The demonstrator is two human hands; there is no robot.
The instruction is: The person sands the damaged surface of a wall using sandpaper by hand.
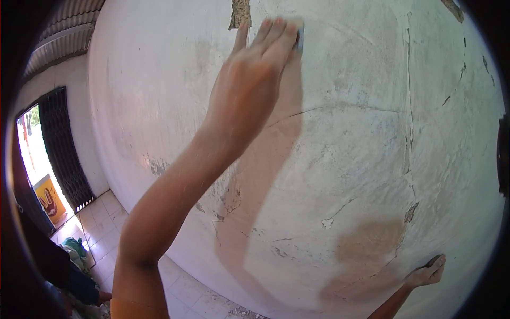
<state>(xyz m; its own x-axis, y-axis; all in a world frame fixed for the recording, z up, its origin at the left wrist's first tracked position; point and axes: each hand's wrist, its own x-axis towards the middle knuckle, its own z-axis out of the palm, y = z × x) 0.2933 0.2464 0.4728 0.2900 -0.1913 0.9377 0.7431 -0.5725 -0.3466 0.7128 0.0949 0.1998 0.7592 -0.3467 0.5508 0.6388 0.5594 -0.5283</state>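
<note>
My left hand (pixel 257 64) is raised high against the pale, worn wall (pixel 340 149), its back toward me and its fingers pointing up. A thin grey-blue edge (pixel 300 38) shows beside and under its fingers; motion blurs it, and I cannot make out the object. Low on the right, my right hand (pixel 426 273) is near the wall with its fingers curled round a small dark object (pixel 433 261), too small to name. Cracks and a chipped patch (pixel 240 13) mark the plaster near my left hand.
At the left are an open doorway (pixel 33 143) with a dark folding gate (pixel 62 146) and a yellow panel (pixel 49 199). Part of a person in dark clothing (pixel 79 279) is beside a green bag (pixel 74 247) on the tiled floor (pixel 106 226). Debris (pixel 234 308) lies along the wall's foot.
</note>
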